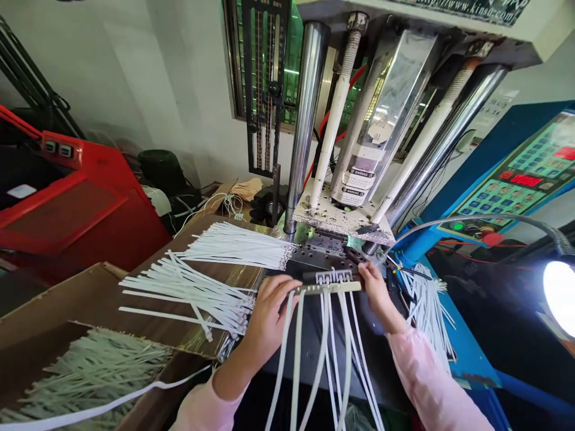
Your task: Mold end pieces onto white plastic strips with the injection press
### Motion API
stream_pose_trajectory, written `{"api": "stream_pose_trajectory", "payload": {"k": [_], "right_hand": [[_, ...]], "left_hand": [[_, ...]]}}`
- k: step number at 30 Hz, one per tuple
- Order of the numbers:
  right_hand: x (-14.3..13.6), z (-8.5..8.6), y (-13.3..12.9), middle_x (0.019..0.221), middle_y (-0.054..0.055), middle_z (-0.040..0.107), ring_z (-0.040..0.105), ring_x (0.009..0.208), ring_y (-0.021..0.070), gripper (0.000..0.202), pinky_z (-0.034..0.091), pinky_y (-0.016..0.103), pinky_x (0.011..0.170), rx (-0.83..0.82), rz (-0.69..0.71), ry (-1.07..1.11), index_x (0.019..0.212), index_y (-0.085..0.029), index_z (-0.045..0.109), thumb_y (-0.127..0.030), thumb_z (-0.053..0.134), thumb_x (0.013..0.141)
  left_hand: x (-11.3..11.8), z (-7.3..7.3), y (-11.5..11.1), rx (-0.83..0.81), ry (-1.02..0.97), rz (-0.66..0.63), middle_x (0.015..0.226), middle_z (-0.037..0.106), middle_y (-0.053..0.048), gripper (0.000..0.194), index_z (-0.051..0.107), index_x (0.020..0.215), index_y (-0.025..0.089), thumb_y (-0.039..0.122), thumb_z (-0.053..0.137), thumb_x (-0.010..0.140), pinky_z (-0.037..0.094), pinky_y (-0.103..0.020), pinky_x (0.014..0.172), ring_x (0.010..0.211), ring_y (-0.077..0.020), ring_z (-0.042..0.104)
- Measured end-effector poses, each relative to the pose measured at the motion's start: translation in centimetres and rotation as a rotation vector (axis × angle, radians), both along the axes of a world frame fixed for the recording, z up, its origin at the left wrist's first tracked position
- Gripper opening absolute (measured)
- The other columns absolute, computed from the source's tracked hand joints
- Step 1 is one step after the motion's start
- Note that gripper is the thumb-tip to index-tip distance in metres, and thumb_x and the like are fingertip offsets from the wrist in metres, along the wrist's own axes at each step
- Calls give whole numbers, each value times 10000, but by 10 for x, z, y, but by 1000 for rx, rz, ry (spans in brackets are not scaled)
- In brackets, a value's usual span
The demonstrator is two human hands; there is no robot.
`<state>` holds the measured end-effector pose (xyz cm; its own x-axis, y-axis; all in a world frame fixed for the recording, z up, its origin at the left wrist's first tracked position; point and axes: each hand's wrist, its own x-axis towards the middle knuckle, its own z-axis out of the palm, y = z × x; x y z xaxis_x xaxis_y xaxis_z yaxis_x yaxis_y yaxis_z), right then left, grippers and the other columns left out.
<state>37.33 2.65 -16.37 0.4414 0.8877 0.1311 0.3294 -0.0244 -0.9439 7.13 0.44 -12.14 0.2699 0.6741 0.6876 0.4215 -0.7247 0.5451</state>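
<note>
A narrow bar-shaped fixture (332, 288) lies across the front of the machine bed, with several white strips (324, 353) hanging down from it toward me. My left hand (269, 311) has its fingers wrapped on the fixture's left end. At the right end my right hand (375, 290) pinches the fixture or a dark part beside it. White toothed pieces (333, 276) stand along the fixture's back edge. Two bundles of white strips (240, 244) lie on brown cardboard to the left, their small end pieces pointing right.
The press plate (344, 218) hangs above the bed between steel columns. A cardboard box (67, 293) of strips stands lower left. More strips (429, 311) lie on the blue table (476, 359) at right, near a bright lamp (559, 293) and a control panel (516, 179).
</note>
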Motion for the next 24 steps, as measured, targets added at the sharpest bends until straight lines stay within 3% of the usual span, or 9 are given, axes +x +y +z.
{"api": "stream_pose_trajectory", "payload": {"k": [2,5,7,9,11,14,19,24], "right_hand": [[-7,-2,-39,518,-58,474,445,425,126,471,354,236,400,-66,80,4,769,-241,484,-701,531,859],[-5,7,-78,557,-17,545,508,487,151,485,392,261,472,-234,209,-195,750,-233,534,-708,542,849],[0,22,-88,617,13,594,555,550,174,516,418,280,521,-277,215,-268,848,-220,605,-715,469,892],[5,40,-86,755,55,669,612,639,201,586,462,303,555,-208,231,-104,1093,-203,635,-708,383,936],[8,56,-73,916,83,713,655,752,212,595,517,324,624,-118,335,93,1301,-206,583,-661,431,949],[13,62,-39,983,81,740,677,838,211,491,547,343,749,-26,414,25,1240,-196,667,-538,627,891],[34,29,40,1065,85,768,711,979,240,335,538,402,924,91,237,-469,1084,-191,754,-404,570,902],[51,9,112,1206,138,721,649,1155,289,397,468,482,1048,90,69,-681,1233,-171,691,-389,527,945]], "left_hand": [[12,10,10,58,9,-24,1063,652,-72,218,626,1144,212,137,528,964,513,-363,902,1003,-208,604],[27,15,23,95,21,-62,1052,649,-65,223,631,1128,210,111,536,953,499,-374,914,1004,-211,591],[34,15,31,106,42,-106,1061,646,-66,223,642,1123,209,107,542,953,491,-379,921,1006,-213,582],[41,14,41,127,64,-166,1083,645,-71,237,650,1147,210,117,539,960,490,-379,923,1014,-213,575],[48,11,55,158,79,-215,1091,648,-72,249,666,1171,219,142,544,968,493,-377,931,1034,-214,572],[63,0,84,118,105,-190,1083,654,-61,246,709,1164,256,197,599,952,506,-385,941,1036,-215,589],[99,-31,154,-297,122,-88,1124,694,-59,370,711,1204,223,107,670,854,558,-306,923,982,-169,675],[132,-46,222,-405,204,19,1113,742,-131,312,720,1176,146,125,580,897,522,-379,1020,1076,-240,686]]}}
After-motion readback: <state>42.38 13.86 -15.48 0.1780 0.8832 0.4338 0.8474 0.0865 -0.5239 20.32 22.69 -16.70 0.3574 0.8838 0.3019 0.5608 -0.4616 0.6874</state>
